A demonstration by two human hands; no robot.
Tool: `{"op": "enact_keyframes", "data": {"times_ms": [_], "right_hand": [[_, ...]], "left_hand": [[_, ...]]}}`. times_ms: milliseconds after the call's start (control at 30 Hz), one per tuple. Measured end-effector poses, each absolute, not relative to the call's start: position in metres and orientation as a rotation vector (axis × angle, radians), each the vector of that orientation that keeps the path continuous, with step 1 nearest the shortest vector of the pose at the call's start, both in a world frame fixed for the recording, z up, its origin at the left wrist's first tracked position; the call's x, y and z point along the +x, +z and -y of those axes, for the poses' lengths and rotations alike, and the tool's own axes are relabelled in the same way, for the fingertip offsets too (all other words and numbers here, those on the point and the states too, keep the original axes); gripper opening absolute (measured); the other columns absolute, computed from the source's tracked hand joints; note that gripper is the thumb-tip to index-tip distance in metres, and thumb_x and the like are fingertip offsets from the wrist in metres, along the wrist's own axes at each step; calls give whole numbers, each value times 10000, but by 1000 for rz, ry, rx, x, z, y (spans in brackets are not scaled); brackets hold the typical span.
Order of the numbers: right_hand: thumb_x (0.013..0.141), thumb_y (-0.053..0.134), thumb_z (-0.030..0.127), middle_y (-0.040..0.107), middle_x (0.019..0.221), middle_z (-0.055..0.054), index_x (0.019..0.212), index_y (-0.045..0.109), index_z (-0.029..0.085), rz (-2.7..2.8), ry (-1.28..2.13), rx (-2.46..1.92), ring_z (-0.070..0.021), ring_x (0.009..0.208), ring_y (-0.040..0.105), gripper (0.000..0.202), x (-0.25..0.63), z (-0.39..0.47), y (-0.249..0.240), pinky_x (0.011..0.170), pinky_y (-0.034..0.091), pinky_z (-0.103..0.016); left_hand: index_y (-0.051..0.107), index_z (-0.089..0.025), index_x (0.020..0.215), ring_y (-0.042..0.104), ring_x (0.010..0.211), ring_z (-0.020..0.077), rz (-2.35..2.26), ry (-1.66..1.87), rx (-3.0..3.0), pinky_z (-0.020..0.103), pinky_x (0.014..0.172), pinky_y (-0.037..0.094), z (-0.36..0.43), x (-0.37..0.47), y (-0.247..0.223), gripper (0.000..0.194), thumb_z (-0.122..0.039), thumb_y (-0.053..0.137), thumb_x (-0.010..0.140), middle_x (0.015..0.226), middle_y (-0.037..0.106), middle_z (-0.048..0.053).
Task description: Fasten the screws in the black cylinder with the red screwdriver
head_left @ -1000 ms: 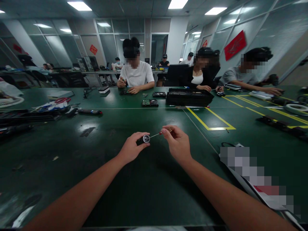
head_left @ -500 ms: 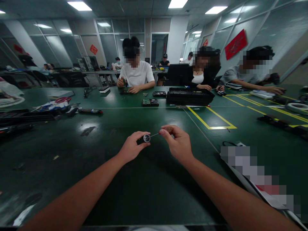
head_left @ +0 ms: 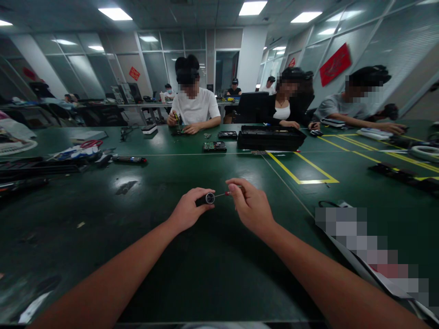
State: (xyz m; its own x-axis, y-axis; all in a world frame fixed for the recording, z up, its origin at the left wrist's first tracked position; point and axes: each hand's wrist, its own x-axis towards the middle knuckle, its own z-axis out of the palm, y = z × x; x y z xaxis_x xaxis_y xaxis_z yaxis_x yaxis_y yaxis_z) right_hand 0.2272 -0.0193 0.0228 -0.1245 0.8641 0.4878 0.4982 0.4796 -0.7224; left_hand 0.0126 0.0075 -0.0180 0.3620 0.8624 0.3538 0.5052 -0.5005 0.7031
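Over the green table, my left hand [head_left: 188,209] is closed on a small black cylindrical part [head_left: 209,198] with a silvery ring at its end facing right. The thumb is below it and the fingers above. My right hand [head_left: 252,201] grips a screwdriver [head_left: 227,193] with a reddish handle, mostly hidden by the fingers. Its thin metal shaft points left and meets the ringed end of the black part; whether the tip is inside cannot be made out. Both hands are held close together, slightly above the tabletop.
Beyond my hands lie a green circuit board part [head_left: 215,146] and a long black tray [head_left: 270,138]. A pen-like tool [head_left: 129,159] and red-handled scissors [head_left: 91,143] are at left. Yellow tape [head_left: 317,182] marks the right side. Co-workers sit across the table [head_left: 206,274].
My right hand's fingers have turned on the screwdriver and straightened a little, showing more of the red end. My left hand and the black part have hardly moved.
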Motion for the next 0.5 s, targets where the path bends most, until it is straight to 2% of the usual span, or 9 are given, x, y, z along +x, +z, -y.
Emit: {"op": "enact_keyframes", "data": {"times_ms": [100,200,367,400,500], "right_hand": [[999,419,322,689,776,-13,1254,592,241,1836,464,-1118,-182,639,630,319,229,19,21,622,433,-314],[977,442,287,711,879,-33,1245,587,240,1896,439,-1079,-210,786,667,308,230,19,21,699,457,-331],[1021,393,439,698,745,-11,1080,681,261,1921,388,-1199,-184,595,621,343,228,19,23,561,390,-310],[1022,390,433,697,739,-10,1087,684,261,1923,386,-1202,-181,577,611,346,228,19,24,554,385,-311],[1001,438,358,699,787,-17,1263,605,247,1949,419,-1158,-188,607,610,331,228,19,25,577,409,-318]], "left_hand": [[663,-262,1228,598,1129,226,-1219,993,2140,413,1015,449,-8,12,-17,380,-263,715,852,1194,661,46],[661,-264,1229,601,1130,223,-1230,1020,2129,409,1023,448,-9,11,-17,384,-258,714,849,1189,660,42],[667,-272,1215,605,1126,219,-1219,1035,2113,398,1023,450,-8,10,-16,374,-246,716,845,1183,664,33],[667,-273,1214,605,1126,218,-1220,1033,2112,395,1022,450,-8,10,-15,375,-243,718,843,1184,664,31],[667,-265,1214,605,1130,221,-1245,1026,2097,397,1025,449,-8,10,-15,375,-237,714,844,1190,663,33]]}}
